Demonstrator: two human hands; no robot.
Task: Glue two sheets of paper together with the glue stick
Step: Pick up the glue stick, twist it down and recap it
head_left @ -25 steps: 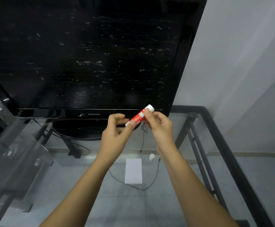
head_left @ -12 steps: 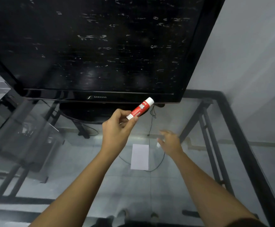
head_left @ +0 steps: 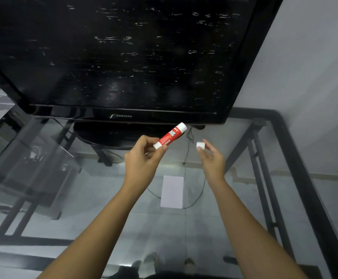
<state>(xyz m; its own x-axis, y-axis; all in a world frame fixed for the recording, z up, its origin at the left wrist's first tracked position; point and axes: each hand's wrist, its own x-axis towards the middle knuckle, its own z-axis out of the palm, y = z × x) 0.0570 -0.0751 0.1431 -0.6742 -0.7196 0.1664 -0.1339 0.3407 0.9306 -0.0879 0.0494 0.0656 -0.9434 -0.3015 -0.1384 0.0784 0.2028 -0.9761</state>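
Observation:
My left hand (head_left: 142, 158) holds a red and white glue stick (head_left: 170, 135) by its lower end, raised and tilted up to the right above the glass table. To its right, my right hand (head_left: 212, 160) pinches a small white cap (head_left: 200, 145) between its fingertips, a short gap away from the stick's white tip. A white sheet of paper (head_left: 172, 191) lies flat on the glass below and between my hands. I cannot tell whether it is one sheet or two stacked.
A large black TV (head_left: 124, 57) on a round base (head_left: 111, 135) stands at the back of the glass table (head_left: 83, 198), whose black frame (head_left: 305, 178) runs along the right. A thin black cable (head_left: 196, 200) loops by the paper. A grey wall is at right.
My right hand let go of the glue stick, reached down to the table, picked up the small white cap and lifted it beside the stick. My left hand kept holding the stick.

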